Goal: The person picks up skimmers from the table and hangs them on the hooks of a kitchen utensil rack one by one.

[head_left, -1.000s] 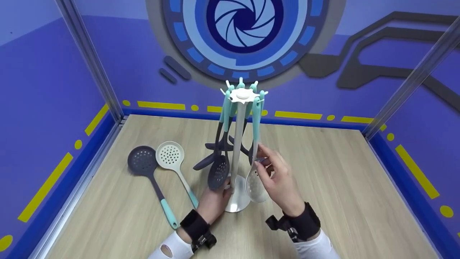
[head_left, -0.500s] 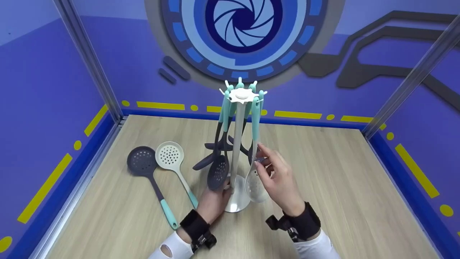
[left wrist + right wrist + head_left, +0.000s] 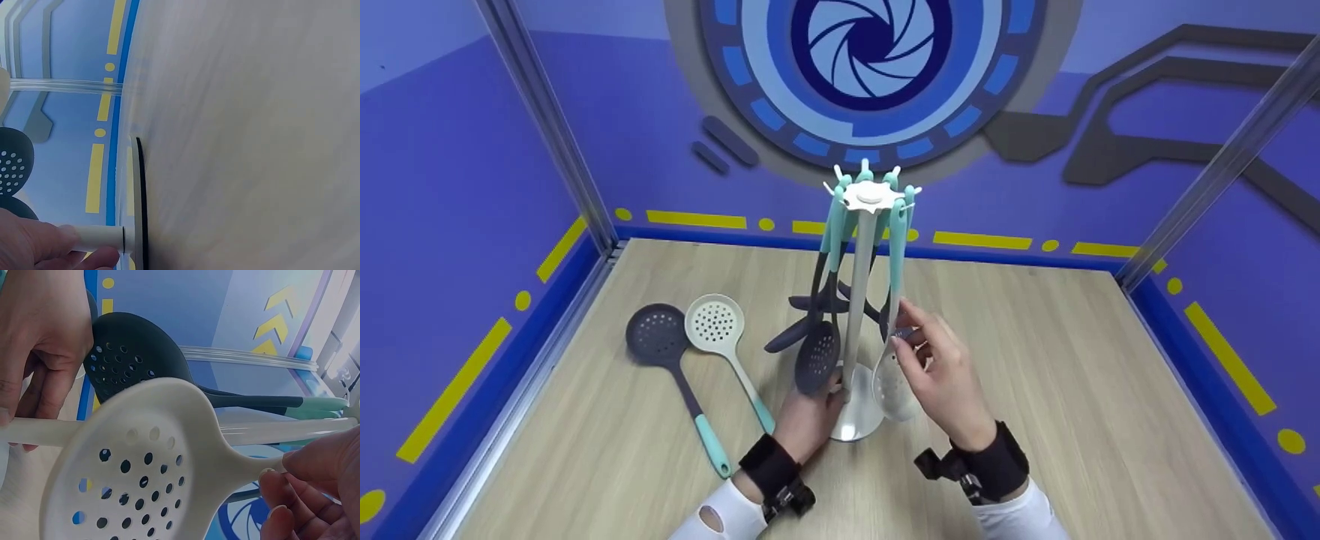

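Note:
A white utensil stand point(image 3: 864, 262) with a round base point(image 3: 852, 427) rises mid-table, several turquoise-handled utensils on its hooks. My left hand point(image 3: 804, 421) grips its pole point(image 3: 98, 237) low down, just above the base. My right hand point(image 3: 949, 375) pinches the shaft of a white skimmer point(image 3: 194, 422) between thumb and fingers. That skimmer hangs by its turquoise handle point(image 3: 897, 244) from the hook at the right front. A dark perforated spoon point(image 3: 816, 364) dangles in front of my left hand and hides part of it.
On the wooden table point(image 3: 1080, 420), left of the stand, lie a dark skimmer point(image 3: 649, 346) and a second white skimmer point(image 3: 727, 346), their heads side by side. Blue printed panels point(image 3: 765, 180) with metal corner posts enclose the table at the back and sides.
The top of the stand and its hanging utensils have shifted slightly to the right, with my left hand on the pole. My right hand has kept its pinch and barely moved.

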The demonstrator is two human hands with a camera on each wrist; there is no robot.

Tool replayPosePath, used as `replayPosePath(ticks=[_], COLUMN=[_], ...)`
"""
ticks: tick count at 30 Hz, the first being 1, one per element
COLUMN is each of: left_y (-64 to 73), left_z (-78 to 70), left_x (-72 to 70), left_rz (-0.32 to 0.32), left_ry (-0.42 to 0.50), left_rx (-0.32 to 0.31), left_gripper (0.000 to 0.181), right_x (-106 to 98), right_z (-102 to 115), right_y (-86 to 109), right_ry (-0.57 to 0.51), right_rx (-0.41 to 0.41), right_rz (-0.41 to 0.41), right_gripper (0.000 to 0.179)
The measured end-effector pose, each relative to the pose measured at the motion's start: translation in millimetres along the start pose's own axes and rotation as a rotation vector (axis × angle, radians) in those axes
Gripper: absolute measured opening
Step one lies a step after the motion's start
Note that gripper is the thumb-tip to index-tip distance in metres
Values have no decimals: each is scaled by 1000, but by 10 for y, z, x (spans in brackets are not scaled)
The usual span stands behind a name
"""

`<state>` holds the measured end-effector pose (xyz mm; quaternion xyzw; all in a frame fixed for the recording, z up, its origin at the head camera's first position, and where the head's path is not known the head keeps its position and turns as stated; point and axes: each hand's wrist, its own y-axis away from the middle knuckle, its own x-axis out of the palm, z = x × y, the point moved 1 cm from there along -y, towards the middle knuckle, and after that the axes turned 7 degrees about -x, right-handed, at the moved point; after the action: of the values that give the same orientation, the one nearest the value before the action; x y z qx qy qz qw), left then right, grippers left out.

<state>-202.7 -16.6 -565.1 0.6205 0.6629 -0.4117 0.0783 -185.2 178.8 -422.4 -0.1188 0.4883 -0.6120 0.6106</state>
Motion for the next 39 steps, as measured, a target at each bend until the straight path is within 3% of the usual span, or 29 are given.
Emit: replayPosePath(ticks=[11,18,22,26,29,34,39], left_y=[-14,70,125,155,185,233,216], left_z=[-22,-46,-80,-116,-139,-113,118], left_x=[-9,-24,-79,-165,-243,-444,-793], left_rz=[53,-12,71,221,283,328,267], left_ry=[8,-64,-81,-96,-118,-145,-162], left_rx=[-49,30,-17,-96,-109,-54,-44], left_gripper=[15,21,35,47,46,36,21], right_x=[-13,-21,-26,-43,-56,-65,-89], right_z=[-4,3,7,1,-1,8,14], right_y=[8,7,3,3,9,11,-2], right_ry=[20,11,13,23,37,42,26], right_rx=[19,14,12,17,23,32,47], right_rz=[6,4,0,-2,3,5,1], right_gripper=[56,54,55,56,57,57,56])
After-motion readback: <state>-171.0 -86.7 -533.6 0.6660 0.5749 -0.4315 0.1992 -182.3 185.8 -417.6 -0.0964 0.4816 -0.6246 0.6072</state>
